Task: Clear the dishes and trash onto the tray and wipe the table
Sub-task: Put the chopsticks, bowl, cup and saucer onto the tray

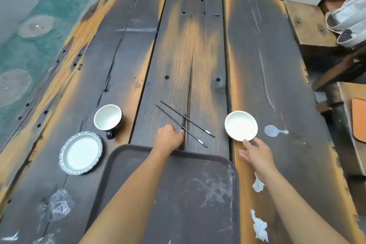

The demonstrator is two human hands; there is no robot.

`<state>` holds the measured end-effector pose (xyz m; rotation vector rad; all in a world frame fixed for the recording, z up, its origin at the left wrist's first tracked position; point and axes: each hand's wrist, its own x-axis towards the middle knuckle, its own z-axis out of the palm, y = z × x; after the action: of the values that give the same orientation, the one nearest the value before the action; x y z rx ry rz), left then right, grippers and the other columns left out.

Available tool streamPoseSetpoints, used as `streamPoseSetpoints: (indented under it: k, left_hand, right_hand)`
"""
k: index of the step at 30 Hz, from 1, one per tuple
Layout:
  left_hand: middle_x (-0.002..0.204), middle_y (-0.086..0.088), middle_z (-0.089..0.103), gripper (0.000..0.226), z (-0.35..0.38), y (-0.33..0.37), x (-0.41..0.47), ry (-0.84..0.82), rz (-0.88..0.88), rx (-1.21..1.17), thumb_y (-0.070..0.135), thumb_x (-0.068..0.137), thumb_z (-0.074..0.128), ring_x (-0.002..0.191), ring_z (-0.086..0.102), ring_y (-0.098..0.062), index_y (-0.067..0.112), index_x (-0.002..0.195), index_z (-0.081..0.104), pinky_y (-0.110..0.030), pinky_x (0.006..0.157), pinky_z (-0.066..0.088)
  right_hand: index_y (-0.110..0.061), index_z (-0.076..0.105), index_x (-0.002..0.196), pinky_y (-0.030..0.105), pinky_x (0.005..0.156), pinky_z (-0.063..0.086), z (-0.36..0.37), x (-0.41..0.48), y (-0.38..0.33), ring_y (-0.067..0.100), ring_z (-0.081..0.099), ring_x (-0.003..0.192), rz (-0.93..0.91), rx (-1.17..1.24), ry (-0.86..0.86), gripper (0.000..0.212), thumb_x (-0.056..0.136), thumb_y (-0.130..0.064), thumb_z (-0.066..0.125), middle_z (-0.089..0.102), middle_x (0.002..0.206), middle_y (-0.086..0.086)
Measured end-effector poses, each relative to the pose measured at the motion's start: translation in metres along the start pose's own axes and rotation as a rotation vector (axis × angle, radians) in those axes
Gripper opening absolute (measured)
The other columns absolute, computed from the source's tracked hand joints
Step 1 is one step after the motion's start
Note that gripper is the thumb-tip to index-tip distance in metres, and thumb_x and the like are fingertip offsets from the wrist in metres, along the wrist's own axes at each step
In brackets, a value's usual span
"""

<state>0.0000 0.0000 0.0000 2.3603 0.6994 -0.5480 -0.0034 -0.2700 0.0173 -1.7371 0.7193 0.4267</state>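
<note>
On the plank table (257, 65), just past the empty tray (178, 194), our left hand (168, 138) curled its fingers onto the nearer of two chopsticks (186, 123). Our right hand (255, 152), fingers spread, touched the white bowl (241, 126) at its near rim.

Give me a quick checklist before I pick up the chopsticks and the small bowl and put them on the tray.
1. Tray has bare room: ok.
2. Left hand at the chopsticks: ok, fingertips touching, not gripped.
3. Right hand at the small bowl: ok, a fingertip on its rim, not held.
4. Bowl looks empty: ok.
5. Spill beside the bowl wiped: not ok.
6. Cup empty: ok.
</note>
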Motion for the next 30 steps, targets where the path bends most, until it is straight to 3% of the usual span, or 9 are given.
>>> streamPoseSetpoints:
  k: [4,7,9,13,19,25,30]
  left_hand:
    - [0.078,-0.010,0.064,0.061,0.005,0.012,0.025,0.087,-0.065,0.127,0.062,0.088,0.050,0.074,0.061,-0.029,0.001,0.089,0.060,-0.032,0.059,0.045]
    - [0.096,-0.013,0.069,0.082,0.013,0.022,0.048,0.096,-0.145,0.089,0.073,0.078,0.054,0.088,0.066,-0.031,-0.002,0.112,0.053,-0.035,0.065,0.051]
    - [0.111,-0.016,0.065,0.085,0.016,0.032,0.058,0.124,-0.169,0.045,0.068,0.078,0.060,0.103,0.063,-0.035,-0.001,0.123,0.042,-0.040,0.077,0.054]
    - [0.125,-0.020,0.056,0.063,0.023,0.050,0.072,0.137,-0.097,0.022,0.042,0.085,0.068,0.111,0.059,-0.039,0.000,0.124,0.039,-0.043,0.086,0.049]
    - [0.108,-0.014,0.059,0.037,0.022,0.060,0.089,0.064,0.065,0.032,0.005,0.079,0.061,0.097,0.059,-0.032,0.007,0.116,0.051,-0.038,0.076,0.050]
    - [0.099,-0.004,0.063,0.036,0.022,0.051,0.098,0.053,0.100,-0.092,-0.003,0.077,0.063,0.086,0.058,-0.018,0.011,0.111,0.062,-0.023,0.064,0.044]
    - [0.085,0.001,0.063,0.029,0.021,0.052,0.102,0.063,0.093,-0.087,-0.004,0.076,0.063,0.082,0.059,-0.015,0.010,0.101,0.067,-0.022,0.069,0.045]
  right_hand:
    - [-0.006,0.059,0.128,0.030,0.083,0.055,0.005,0.019,0.000,0.014,0.072,0.084,0.016,0.107,0.054,0.031,0.100,-0.019,0.056,0.067,0.095,-0.003]
    - [-0.010,0.063,0.122,0.036,0.087,0.057,0.006,0.027,-0.004,0.012,0.072,0.083,0.021,0.121,0.072,0.024,0.099,-0.014,0.056,0.067,0.090,-0.010]
    - [-0.014,0.063,0.122,0.028,0.077,0.057,0.005,0.036,-0.004,0.011,0.073,0.084,0.021,0.130,0.067,0.025,0.099,-0.011,0.057,0.067,0.093,-0.010]
    - [-0.008,0.060,0.132,0.022,0.073,0.056,0.003,0.050,-0.006,0.014,0.074,0.088,0.017,0.110,0.073,0.034,0.098,-0.009,0.059,0.070,0.108,-0.001]
    - [-0.009,0.057,0.136,0.019,0.070,0.057,0.005,0.059,-0.016,0.010,0.071,0.086,0.005,0.112,0.049,0.040,0.097,-0.009,0.061,0.067,0.102,-0.004]
    - [-0.007,0.057,0.136,0.018,0.063,0.058,0.006,0.064,-0.022,0.013,0.071,0.089,0.028,0.148,0.041,0.042,0.095,-0.008,0.064,0.068,0.113,0.002]
    - [-0.006,0.059,0.135,0.027,0.076,0.061,0.004,0.067,-0.022,0.016,0.072,0.091,0.044,0.175,0.024,0.041,0.094,-0.008,0.066,0.070,0.111,0.002]
